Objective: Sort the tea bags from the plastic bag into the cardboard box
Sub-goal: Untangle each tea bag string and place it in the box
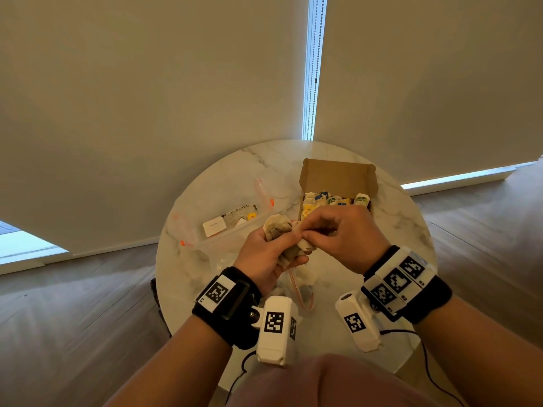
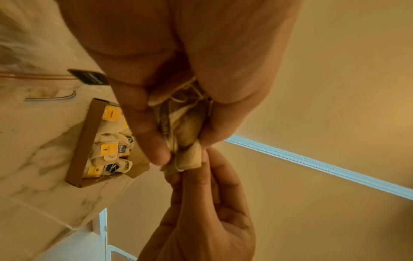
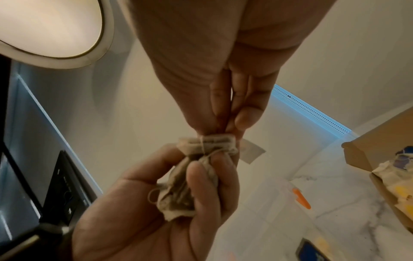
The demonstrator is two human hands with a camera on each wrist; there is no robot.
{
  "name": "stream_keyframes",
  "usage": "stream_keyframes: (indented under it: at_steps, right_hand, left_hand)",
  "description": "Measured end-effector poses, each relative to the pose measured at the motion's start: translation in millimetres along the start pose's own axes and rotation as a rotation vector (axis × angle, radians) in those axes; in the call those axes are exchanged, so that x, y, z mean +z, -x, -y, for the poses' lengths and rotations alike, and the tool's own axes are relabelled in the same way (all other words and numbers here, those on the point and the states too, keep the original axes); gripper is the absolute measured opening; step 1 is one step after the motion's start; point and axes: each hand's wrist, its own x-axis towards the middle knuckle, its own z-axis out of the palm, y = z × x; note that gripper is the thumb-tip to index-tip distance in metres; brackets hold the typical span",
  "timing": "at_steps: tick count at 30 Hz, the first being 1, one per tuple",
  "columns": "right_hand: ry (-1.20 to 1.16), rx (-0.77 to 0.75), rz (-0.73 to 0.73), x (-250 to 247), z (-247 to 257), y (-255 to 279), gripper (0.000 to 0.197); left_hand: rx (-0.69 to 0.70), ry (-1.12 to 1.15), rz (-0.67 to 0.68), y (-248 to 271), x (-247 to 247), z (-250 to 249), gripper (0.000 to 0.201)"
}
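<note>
Left hand [image 1: 266,252] grips a clump of tea bags [image 1: 280,232] above the surface; right hand [image 1: 338,236] pinches one bag's end — cardboard box [image 1: 338,177] just beyond, right hand nearer.

A round white marble table [image 1: 396,230] with grey veins stands on a wooden floor [image 1: 73,304]. On its far right part lies an open cardboard box [image 1: 338,176], its lid propped up at the back, filled with tea bags [image 1: 330,199] bearing yellow, blue and green tags. To the left of the box lies a clear plastic bag [image 1: 223,230] with orange marks at its edge, holding a white card [image 1: 214,226] and a few small tags. More clear plastic lies on the table's near middle part
</note>
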Motion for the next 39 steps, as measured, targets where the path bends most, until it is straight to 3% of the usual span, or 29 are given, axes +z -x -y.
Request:
stream_keyframes:
  at_steps: [4,9,13,23,28,35,39]
  right_hand:
    - [-0.088,0.110,-0.150,-4,-13,-2,0.015]
    - [-0.138,0.198,0.129,1,-25,0,0.041]
    - [-0.341,0.228,0.171,3,-21,2,0.034]
    - [-0.183,0.215,0.012,-4,-25,-7,0.005]
    - [-0.281,0.266,0.048,-10,-19,-15,0.003]
    - [-0.044,0.160,0.092,-13,-9,-27,0.014]
    - [0.101,-0.010,0.002,-15,4,-22,0.007]
  left_hand:
    - [-0.006,0.015,-0.029,-1,0,-3,0.006]
    - [-0.015,0.033,-0.034,-1,1,-4,0.014]
    - [-0.024,0.041,-0.032,-1,1,-4,0.018]
    - [-0.050,0.011,-0.008,3,-4,-4,0.013]
    - [-0.053,-0.021,0.027,4,-3,-4,0.011]
    - [-0.070,-0.096,0.057,4,-1,-3,0.010]
    - [-0.087,-0.076,0.023,3,-1,-4,0.008]
